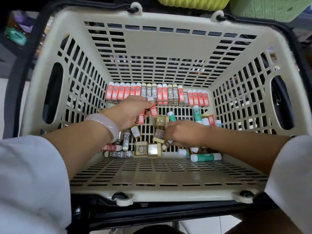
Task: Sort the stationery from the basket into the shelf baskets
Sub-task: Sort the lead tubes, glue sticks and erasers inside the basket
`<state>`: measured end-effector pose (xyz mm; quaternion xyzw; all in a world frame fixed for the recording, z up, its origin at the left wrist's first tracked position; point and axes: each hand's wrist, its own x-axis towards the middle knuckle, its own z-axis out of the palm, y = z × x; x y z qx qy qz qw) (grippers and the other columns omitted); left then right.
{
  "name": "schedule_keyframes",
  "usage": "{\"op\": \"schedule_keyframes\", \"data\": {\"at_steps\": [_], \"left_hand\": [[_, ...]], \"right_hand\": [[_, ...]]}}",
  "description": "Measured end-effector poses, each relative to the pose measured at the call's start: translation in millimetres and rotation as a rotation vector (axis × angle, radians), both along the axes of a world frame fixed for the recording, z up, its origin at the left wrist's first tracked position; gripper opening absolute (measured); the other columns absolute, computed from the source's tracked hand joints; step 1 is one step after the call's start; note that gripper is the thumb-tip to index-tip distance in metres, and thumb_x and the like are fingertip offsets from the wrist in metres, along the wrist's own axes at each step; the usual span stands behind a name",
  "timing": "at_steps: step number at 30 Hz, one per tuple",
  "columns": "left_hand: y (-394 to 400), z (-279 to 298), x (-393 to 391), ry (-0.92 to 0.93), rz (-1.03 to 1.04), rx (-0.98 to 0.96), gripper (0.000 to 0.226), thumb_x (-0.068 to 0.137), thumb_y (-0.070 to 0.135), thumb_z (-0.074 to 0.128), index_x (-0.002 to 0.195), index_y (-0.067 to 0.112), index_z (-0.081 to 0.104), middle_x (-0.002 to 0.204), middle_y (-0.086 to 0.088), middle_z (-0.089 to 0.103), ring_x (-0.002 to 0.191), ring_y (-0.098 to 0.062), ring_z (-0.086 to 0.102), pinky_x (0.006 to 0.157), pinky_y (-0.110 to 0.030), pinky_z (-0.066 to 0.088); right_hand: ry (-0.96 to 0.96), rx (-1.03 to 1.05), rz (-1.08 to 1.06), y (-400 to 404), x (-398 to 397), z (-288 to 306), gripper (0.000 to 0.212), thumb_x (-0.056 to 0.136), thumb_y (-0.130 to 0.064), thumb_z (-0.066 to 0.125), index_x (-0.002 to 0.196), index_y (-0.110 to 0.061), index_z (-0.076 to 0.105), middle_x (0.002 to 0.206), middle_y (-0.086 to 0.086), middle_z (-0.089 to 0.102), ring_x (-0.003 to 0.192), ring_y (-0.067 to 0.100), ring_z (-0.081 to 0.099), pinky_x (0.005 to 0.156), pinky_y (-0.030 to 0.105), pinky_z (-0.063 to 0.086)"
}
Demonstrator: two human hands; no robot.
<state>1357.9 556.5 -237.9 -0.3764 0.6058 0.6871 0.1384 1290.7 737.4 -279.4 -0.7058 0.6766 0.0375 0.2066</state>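
Red-sleeved erasers (152, 110) are held in the left hand (133, 112), whose fingers are curled round two or three of them just above the floor of a cream plastic basket (168, 171). A pale bangle (105, 124) is worn on that wrist. The right hand (183, 133) is lowered palm-down into a loose heap at the middle of the basket floor, its fingers curled on a small gold-wrapped box (159, 135); how firm that grip is cannot be told. Another gold box (162, 121) lies just beyond it, and two more (147, 149) are seen near the front wall. Along the far wall a neat upright row of erasers (157, 95) is lined up, red sleeves mixed with grey sleeves marked 2B. Grey 2B erasers (118, 154) lie loose at the front left. Green-and-white glue sticks (206, 157) are scattered at the right, one lying against the front wall. Light sleeves (30, 174) are seen on both forearms. A yellow-green basket (192, 2) and a pale green basket (270, 7) are visible beyond the far rim.
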Motion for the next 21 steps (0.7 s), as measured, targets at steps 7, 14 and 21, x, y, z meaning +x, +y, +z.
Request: {"op": "schedule_keyframes", "data": {"at_steps": [7, 14, 21], "left_hand": [[-4, -6, -2, 0.034, 0.012, -0.083, 0.007, 0.086, 0.013, 0.064, 0.085, 0.007, 0.062, 0.078, -0.005, 0.059, 0.058, -0.009, 0.048, 0.050, -0.015, 0.044], [-2, -5, 0, 0.032, -0.028, -0.113, 0.004, 0.085, 0.013, 0.064, 0.084, 0.009, 0.062, 0.072, -0.001, 0.058, 0.055, -0.007, 0.047, 0.039, -0.010, 0.040], [0, -4, 1, 0.047, -0.046, -0.099, 0.003, 0.086, 0.013, 0.063, 0.084, 0.012, 0.065, 0.078, -0.002, 0.060, 0.055, -0.007, 0.048, 0.045, -0.011, 0.044]], "right_hand": [[-0.459, -0.330, -1.275, -8, -47, 27, 0.010, 0.090, -0.021, 0.057, 0.095, -0.021, 0.049, 0.074, -0.009, 0.058, 0.067, 0.005, 0.058, 0.047, 0.014, 0.042], [-0.658, -0.385, -1.748, -19, -61, 5, 0.025, 0.089, 0.002, 0.052, 0.071, -0.016, 0.051, 0.079, 0.002, 0.056, 0.073, 0.018, 0.060, 0.080, 0.035, 0.056], [-0.185, -0.189, -1.268, -8, -65, -2, 0.032, 0.078, -0.019, 0.072, 0.091, -0.019, 0.044, 0.070, -0.015, 0.045, 0.066, 0.004, 0.047, 0.053, 0.012, 0.028]]}}
